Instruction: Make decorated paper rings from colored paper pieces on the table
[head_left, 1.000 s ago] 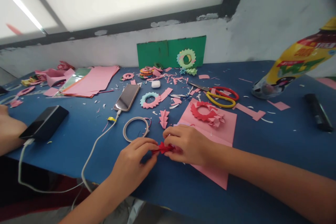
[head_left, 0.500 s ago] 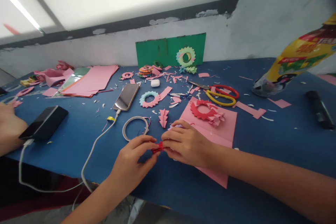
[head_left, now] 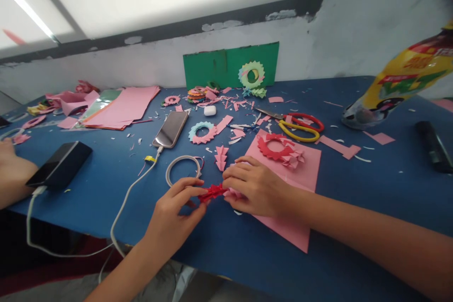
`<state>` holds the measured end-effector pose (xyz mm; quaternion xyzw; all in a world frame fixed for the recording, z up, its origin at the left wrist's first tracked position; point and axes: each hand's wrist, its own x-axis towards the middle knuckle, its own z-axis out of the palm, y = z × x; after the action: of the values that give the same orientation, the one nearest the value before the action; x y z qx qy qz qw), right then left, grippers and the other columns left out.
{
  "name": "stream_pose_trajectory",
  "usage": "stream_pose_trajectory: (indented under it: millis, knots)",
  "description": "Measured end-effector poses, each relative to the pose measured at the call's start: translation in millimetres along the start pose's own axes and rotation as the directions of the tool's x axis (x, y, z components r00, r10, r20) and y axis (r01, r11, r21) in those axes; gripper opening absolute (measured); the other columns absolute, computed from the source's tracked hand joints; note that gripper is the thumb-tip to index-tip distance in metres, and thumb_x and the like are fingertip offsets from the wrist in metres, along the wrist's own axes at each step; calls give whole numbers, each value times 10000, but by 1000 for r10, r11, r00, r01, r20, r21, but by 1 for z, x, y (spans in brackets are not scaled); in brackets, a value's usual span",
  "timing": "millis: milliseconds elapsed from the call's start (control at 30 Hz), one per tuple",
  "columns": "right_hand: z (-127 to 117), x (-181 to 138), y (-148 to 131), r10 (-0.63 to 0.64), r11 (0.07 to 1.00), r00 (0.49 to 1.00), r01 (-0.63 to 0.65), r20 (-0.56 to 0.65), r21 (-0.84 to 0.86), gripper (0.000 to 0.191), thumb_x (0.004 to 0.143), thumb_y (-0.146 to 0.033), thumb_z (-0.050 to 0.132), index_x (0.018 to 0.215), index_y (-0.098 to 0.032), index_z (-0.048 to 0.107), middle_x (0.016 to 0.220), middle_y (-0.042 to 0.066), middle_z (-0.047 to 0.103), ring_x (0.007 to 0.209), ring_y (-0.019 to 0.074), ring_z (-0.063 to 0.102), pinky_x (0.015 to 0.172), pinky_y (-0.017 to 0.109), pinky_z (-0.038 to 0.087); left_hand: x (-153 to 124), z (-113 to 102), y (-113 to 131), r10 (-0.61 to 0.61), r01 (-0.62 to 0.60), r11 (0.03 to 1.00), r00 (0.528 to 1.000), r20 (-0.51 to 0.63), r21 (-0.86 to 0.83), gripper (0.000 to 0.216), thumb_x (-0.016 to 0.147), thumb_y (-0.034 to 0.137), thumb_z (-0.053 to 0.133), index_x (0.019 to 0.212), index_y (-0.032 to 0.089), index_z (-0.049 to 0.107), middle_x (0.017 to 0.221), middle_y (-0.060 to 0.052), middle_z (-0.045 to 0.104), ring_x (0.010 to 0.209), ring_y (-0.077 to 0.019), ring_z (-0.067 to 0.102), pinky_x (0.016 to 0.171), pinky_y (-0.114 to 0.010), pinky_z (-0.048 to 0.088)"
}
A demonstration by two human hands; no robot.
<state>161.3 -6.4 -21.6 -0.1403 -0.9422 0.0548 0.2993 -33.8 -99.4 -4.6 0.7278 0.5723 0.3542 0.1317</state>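
Note:
Between my two hands is a red folded-paper piece [head_left: 214,192] with a spiky, zigzag edge. My left hand [head_left: 177,210] pinches its left end with thumb and fingertips. At the other end, my right hand [head_left: 256,186] has its fingers curled over the piece, with some pink folded paper [head_left: 232,193] showing under them. A folded pink card [head_left: 309,165] lies beneath the right hand, bearing a red spiky paper ring [head_left: 272,155]. Just beyond my fingers lie a pink tiered paper piece [head_left: 221,158] and a roll of tape [head_left: 168,171].
Red-and-yellow scissors [head_left: 300,128], a blue-and-pink paper ring [head_left: 203,140], a phone [head_left: 171,130] and paper scraps lie farther back. A bottle [head_left: 396,80] leans at right. Another person's hand [head_left: 14,174] rests beside a black box [head_left: 60,165] with a white cable.
My hands have drawn slightly apart, the left one moving left. More of the red folded paper now shows between them, and pink paper appears under my right fingers.

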Motion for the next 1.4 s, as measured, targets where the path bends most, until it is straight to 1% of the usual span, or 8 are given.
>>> stream_pose_trajectory:
  millis: [267,400,567,733,933,1033,1233,1400]
  knots:
    - [-1,1,-2,-23,999,1000,23,19,-35,132,836,-182,466,833,-174,598,859,35,651,811,149,564,869,328,351,0,2,2,-3,3,999,1000,8,-54,127,768,133,561,847,185,646,989,-41,599,704,-99,637,570,-158,556]
    - [-1,2,-1,5,999,999,-4,45,-32,106,827,-201,491,830,-168,591,891,41,647,831,160,562,882,340,338,3,-2,3,-8,8,1000,1000,24,-3,125,769,149,562,855,188,643,997,-44,599,723,-110,636,574,-171,560]
    - [-1,-1,4,165,980,974,-180,155,90,253,731,-317,615,924,-161,567,920,60,621,841,191,545,778,322,381,5,-9,-3,-10,3,996,997,80,88,118,777,196,557,858,205,642,1016,-54,614,887,-177,626,658,-235,567]
    - [-6,1,6,150,974,964,-182,219,133,225,764,-303,590,935,-157,577,937,64,617,847,187,547,783,326,380,-2,-8,-9,-62,54,996,992,110,69,121,773,183,553,860,208,634,1001,-48,612,829,-161,639,612,-213,556]
    - [-31,7,14,82,972,911,-162,404,168,385,681,-326,693,999,-151,562,1090,90,569,987,221,517,837,355,382,-5,-7,-11,-84,72,993,987,136,90,121,766,204,568,876,213,616,997,-46,607,857,-170,624,655,-243,549]
    - [-41,7,19,100,974,889,-178,446,137,310,684,-286,688,949,-167,581,1057,73,566,946,210,520,803,343,400,-5,-9,-11,-66,48,992,987,149,120,138,762,224,579,896,218,613,1002,-43,614,906,-184,615,748,-288,535]
    - [-45,6,22,112,983,860,-168,497,70,130,707,-220,652,819,-166,616,889,50,579,820,175,518,727,309,410,-5,-13,-6,-73,47,988,983,169,150,182,773,291,588,938,217,603,1020,-46,620,938,-189,609,792,-299,520]
    - [-48,7,21,139,986,847,-167,514,9,96,709,-229,642,762,-153,620,871,54,581,808,174,518,710,298,390,-1,-15,-5,-75,50,989,981,181,137,171,831,299,513,957,222,598,1048,-51,608,947,-181,599,712,-253,527]
